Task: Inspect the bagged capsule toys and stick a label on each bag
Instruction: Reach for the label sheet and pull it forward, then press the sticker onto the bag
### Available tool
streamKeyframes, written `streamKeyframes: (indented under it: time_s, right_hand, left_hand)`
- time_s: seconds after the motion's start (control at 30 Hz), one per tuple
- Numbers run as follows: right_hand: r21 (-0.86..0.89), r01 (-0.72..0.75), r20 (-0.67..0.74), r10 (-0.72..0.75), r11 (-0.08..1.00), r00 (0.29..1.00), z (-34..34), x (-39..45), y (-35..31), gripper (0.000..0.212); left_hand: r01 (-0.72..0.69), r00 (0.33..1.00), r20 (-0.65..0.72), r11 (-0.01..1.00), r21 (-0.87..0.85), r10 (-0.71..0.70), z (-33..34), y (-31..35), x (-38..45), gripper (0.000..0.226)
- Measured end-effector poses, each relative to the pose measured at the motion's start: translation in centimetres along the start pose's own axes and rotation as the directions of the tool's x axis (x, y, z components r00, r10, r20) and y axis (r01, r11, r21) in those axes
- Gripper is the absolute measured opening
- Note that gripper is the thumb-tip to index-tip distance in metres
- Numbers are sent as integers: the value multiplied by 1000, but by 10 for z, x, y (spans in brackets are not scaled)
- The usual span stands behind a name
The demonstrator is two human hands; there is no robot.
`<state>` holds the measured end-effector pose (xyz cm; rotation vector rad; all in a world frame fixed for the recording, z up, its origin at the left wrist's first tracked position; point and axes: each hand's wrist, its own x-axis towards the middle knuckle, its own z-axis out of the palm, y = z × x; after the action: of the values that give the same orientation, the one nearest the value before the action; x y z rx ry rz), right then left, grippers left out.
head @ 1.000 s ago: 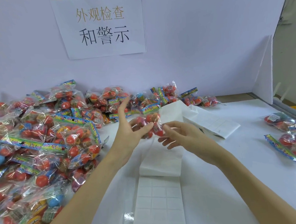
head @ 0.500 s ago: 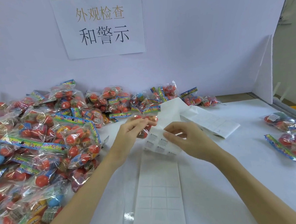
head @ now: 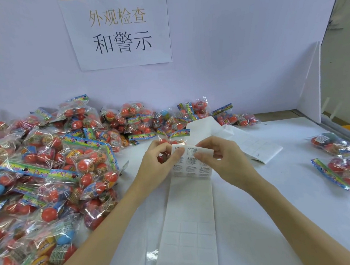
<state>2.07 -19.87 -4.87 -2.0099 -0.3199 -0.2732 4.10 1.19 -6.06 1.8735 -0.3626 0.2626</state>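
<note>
White paper covers the bench (head: 278,208) under both forearms, and a pale wall rises beyond the hands with a paper sign (head: 119,28) of Chinese characters stuck to it. Left of the left hand and stretching past it toward the wall lies a big heap of bagged toys (head: 48,172), clear crinkly bags stuffed with mostly red balls and a few blue ones, each closed by a rainbow-printed header strip. Well off to the right of the right hand sit a few more bags (head: 344,162), one showing a small white sticker on top. A long label strip (head: 189,224) of white backing paper runs from between the forearms up to the hands, where it bends over; the part nearest the body shows bare squares, while the part at the fingertips carries printed warning labels (head: 189,162) in rows. Beyond the right hand lies a folded stack (head: 251,143) of more paper.

The left hand (head: 159,164) has its fingers curled round one bag (head: 166,145) of red balls, holding it just behind the upper edge of the strip, thumb pressing the strip's left corner. The right hand (head: 223,160) pinches the strip's upper edge between thumb and forefinger. The two hands are close together, nearly touching across the labels.
</note>
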Motion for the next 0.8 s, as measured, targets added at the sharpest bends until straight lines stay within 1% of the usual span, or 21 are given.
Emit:
streamKeyframes:
  time_s: [0.03, 0.1, 0.17, 0.27, 0.4, 0.53, 0.67, 0.8]
  right_hand:
    - [-16, 4, 3, -4, 1000, 1000, 0, 0, 0, 6]
    - [-51, 19, 5, -18, 999, 1000, 0, 0, -1, 6]
    - [-76, 31, 0, -31, 997, 1000, 1, -1, 0, 12]
    - [-86, 36, -4, -36, 996, 999, 2, -1, 1, 20]
    - [-105, 81, -33, -84, 991, 996, 4, -1, 1, 10]
    - [-192, 172, -80, -190, 966, 979, 5, -3, 1, 14]
    - [-259, 299, -126, -339, 918, 932, 7, -6, -1, 17]
    - [-293, 373, -141, -425, 880, 894, 7, -7, -3, 16]
  left_hand:
    - [-2, 1000, 14, 1000, -25, 2, 0, 0, -1, 16]
    - [-7, 1000, 24, 997, -74, 8, 2, -1, -2, 13]
    - [1, 1000, 28, 993, -118, 2, 3, 0, -3, 8]
    - [12, 999, 32, 988, -155, -7, 7, 1, -5, 16]
    - [27, 999, 35, 987, -157, -21, 10, 4, -6, 21]
    - [55, 998, 43, 986, -159, -49, 11, 4, -5, 32]
    - [89, 996, 40, 983, -158, -84, 9, 1, -4, 34]
    - [110, 994, 23, 975, -193, -107, 9, 1, -4, 30]
